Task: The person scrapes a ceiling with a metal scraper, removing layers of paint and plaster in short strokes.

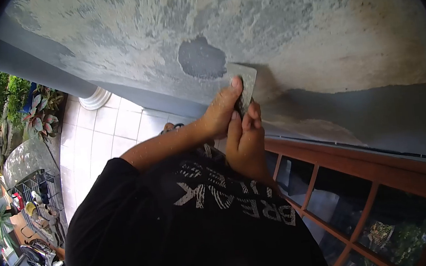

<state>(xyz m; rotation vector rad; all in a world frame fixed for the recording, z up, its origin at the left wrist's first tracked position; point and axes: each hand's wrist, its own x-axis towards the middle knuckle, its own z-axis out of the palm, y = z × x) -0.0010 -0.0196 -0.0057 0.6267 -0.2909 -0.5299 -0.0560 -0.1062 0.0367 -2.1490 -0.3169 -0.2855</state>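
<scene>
"Holding what, exactly, near one o'clock?"

"A thin, flat, grey straight-edged plate (pixel 250 80); its upper end lies by the patchy grey-and-cream wall (pixel 286 35), just beside a smooth dark-grey bare patch (pixel 202 58) at twelve; I can't tell its material, or whether its edge truly touches."

"And the fingers?"

"The left hand (pixel 221 112) clamps it, thumb flat on the near face; its other fingers are mostly hidden, so I can't tell their spread; the right hand (pixel 245 142) pinches the lower end, thumb on one side, curled fingers close together on the other."

"Why two hands on something so small?"

"Probably for steadiness; the left thumb, set higher, seems to brace the face, while the right hand supports the bottom; gripping low also leaves the top edge exposed."

"What lies around?"

"Red-brown framed window panes (pixel 336 200) at four; white square floor tiles (pixel 85 142) at nine; a dark wire rack (pixel 46 191) towards eight."
</scene>
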